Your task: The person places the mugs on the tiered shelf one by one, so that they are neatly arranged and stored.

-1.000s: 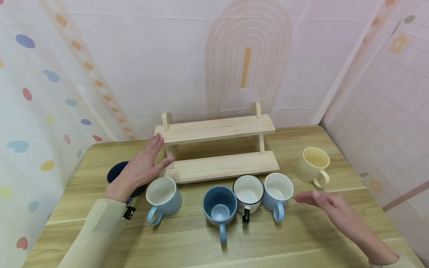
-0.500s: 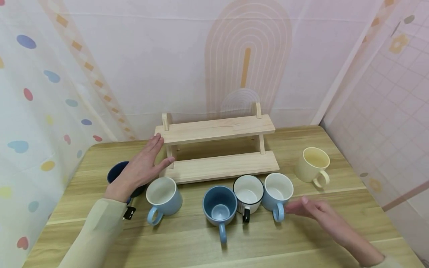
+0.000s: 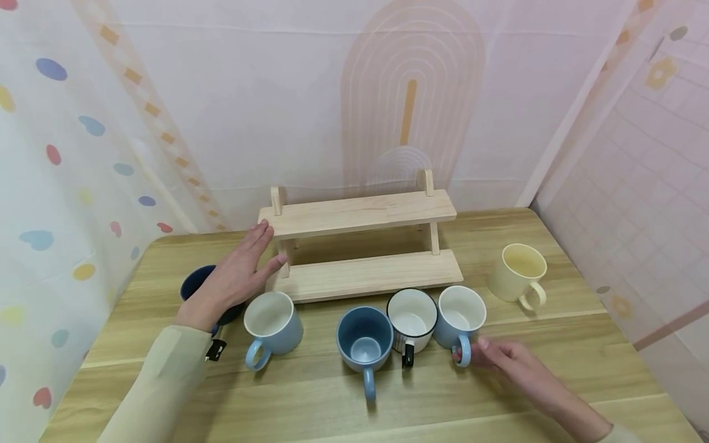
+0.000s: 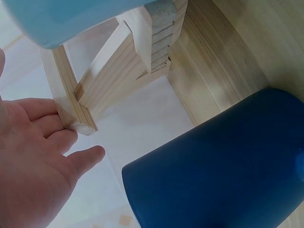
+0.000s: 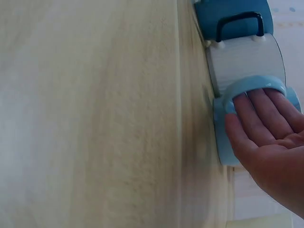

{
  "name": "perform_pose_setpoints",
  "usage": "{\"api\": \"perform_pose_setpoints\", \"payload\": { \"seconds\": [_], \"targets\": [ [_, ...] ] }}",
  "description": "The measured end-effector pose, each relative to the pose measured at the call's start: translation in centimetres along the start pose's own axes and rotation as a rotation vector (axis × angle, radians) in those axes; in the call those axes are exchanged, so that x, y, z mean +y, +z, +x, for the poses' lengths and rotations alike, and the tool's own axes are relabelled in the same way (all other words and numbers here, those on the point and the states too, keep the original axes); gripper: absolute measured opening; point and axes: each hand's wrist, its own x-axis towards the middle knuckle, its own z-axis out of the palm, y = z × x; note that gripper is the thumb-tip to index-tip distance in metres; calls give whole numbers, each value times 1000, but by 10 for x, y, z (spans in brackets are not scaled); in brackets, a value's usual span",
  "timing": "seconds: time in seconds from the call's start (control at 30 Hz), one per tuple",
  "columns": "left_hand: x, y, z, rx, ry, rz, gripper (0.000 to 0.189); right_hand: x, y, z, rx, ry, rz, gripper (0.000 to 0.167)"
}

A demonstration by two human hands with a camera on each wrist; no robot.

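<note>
Right hand (image 3: 512, 367) has straight fingers through the handle (image 5: 256, 81) of the light-blue mug (image 3: 455, 323) (unclenched, fwiw), which sits at 4 o'clock from the wooden rack (image 3: 360, 213). Left hand (image 3: 235, 280) touches the rack's 9 o'clock end, straight-fingered. Black-rimmed mug (image 3: 411, 323) is at the blue one's 9.

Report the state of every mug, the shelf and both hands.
Wooden shelf, standing upright
Left hand, touching the shelf's left end
Right light blue mug, upright, looks empty
Right hand, fingers through that mug's handle
Black-rimmed white mug, upright, looks empty
Medium blue mug, upright, looks empty
Left light blue mug, upright, looks empty
Yellow mug, upright, looks empty
Dark blue mug, upright, partly hidden in the head view
</note>
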Motion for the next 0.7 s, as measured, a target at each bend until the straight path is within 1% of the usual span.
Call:
{"api": "perform_pose_setpoints", "payload": {
  "seconds": [0.13,0.23,0.3,0.5,0.6,0.7],
  "targets": [
    [0,0,0,-6,2,2,84,1,3,3,-29,-31,27,48],
    [0,0,1,-3,-1,0,83,1,5,6,-33,-16,61,49],
    [-1,1,1,1,-3,-5,82,0,6,7,-21,10,87,50],
    [-2,1,2,18,-3,-13,82,-1,8,6,17,43,137,51],
    [-3,2,2,30,0,-14,82,0,10,5,28,39,134,47],
    [-3,3,3,41,2,-11,82,3,12,4,35,15,122,42]
  ]
}}
